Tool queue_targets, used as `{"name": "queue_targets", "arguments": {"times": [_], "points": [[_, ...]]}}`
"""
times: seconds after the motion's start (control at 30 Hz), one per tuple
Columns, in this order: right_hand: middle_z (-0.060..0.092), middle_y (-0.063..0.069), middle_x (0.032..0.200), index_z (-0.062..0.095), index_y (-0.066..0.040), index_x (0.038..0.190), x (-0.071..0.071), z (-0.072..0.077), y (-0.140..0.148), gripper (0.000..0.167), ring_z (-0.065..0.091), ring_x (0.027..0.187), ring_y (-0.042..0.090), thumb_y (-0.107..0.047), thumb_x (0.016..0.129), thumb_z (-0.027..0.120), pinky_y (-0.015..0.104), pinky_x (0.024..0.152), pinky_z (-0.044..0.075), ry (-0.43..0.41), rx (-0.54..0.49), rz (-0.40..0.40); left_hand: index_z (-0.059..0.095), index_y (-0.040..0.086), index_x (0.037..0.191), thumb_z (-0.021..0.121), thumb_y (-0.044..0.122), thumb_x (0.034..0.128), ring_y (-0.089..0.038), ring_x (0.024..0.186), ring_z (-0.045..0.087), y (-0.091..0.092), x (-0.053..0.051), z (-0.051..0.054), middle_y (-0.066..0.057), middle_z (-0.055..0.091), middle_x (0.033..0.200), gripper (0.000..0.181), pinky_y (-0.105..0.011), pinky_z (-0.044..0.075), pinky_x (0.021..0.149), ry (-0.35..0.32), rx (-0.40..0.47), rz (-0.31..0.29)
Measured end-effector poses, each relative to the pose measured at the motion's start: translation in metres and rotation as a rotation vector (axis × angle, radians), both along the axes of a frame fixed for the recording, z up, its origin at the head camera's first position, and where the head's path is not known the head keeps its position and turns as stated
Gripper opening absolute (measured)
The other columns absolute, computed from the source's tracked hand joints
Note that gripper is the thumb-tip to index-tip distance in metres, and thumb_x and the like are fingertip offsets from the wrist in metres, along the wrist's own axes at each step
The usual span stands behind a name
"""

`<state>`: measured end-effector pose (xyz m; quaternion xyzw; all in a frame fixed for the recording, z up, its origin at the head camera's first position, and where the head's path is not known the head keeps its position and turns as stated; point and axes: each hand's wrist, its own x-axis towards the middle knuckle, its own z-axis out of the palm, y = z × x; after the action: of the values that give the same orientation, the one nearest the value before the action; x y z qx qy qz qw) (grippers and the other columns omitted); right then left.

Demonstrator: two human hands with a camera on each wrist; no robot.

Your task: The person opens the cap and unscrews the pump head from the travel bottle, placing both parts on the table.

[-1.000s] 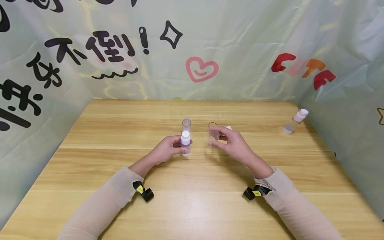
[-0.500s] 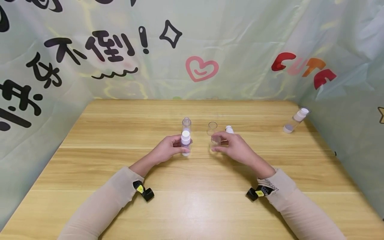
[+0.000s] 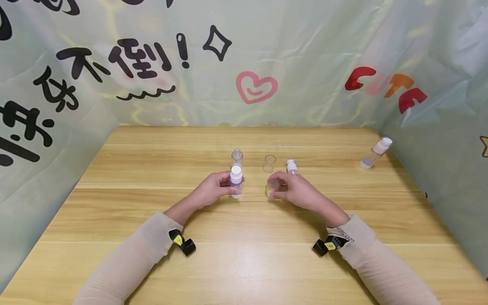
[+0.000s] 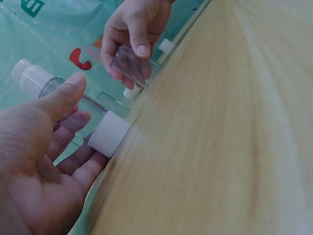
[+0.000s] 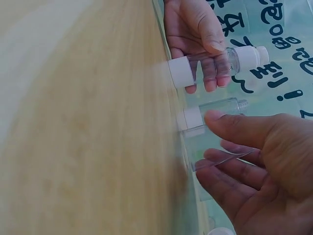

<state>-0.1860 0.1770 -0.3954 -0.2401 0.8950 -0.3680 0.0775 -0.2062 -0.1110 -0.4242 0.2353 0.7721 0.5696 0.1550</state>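
Your left hand (image 3: pixel 214 189) holds the white-topped bottle (image 3: pixel 236 175) upright; your right hand (image 3: pixel 296 190), right of that bottle, holds a clear cap (image 4: pixel 128 63) (slick-looking). Risk: too light a pinch could drop it.

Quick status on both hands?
Left hand: closed on the white-topped bottle, holding it upright.
Right hand: holding a clear cup between thumb and fingers.
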Motion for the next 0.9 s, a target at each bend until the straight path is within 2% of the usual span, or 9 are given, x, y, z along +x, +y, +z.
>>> {"name": "queue_targets", "arguments": {"times": [0.37,0.5,0.73,0.9], "points": [[0.067,0.002,0.105,0.062,-0.008,0.119,0.0,-0.001,0.001,0.045,0.064,0.094,0.017,-0.02,0.08,0.083,0.039,0.085,0.054,-0.014,0.042,-0.013,0.065,0.003,0.122,0.077,0.015,0.0852,-0.021,0.108,0.064,0.0,0.0,0.001,-0.008,0.069,0.115,0.041,-0.032,0.054,0.091,0.011,-0.013,0.008],[0.065,0.004,0.112,0.06,-0.008,0.125,0.0,0.003,0.001,0.054,0.062,0.103,0.022,-0.022,0.079,0.084,0.042,0.092,0.052,-0.025,0.036,-0.021,0.065,0.003,0.122,0.077,0.015,0.0854,-0.022,0.108,0.064,0.001,0.001,0.001,-0.009,0.069,0.116,0.041,-0.032,0.053,0.091,0.009,-0.013,0.01],[0.062,0.01,0.125,0.055,-0.003,0.132,0.002,0.011,0.002,0.063,0.057,0.118,0.027,-0.025,0.08,0.083,0.042,0.1,0.048,-0.063,-0.044,-0.006,0.065,0.004,0.123,0.076,0.018,0.086,-0.023,0.111,0.063,0.001,0.001,0.001,-0.009,0.068,0.119,0.041,-0.032,0.053,0.093,0.014,-0.026,0.002],[0.058,0.008,0.133,0.054,-0.005,0.135,0.002,0.018,-0.001,0.062,0.055,0.121,0.027,-0.029,0.084,0.08,0.042,0.102,0.046,-0.015,-0.073,-0.008,0.066,0.004,0.122,0.077,0.018,0.0858,-0.023,0.111,0.063,0.001,0.0,0.0,-0.011,0.067,0.119,0.04,-0.032,0.053,0.093,0.016,-0.023,-0.003]]}}
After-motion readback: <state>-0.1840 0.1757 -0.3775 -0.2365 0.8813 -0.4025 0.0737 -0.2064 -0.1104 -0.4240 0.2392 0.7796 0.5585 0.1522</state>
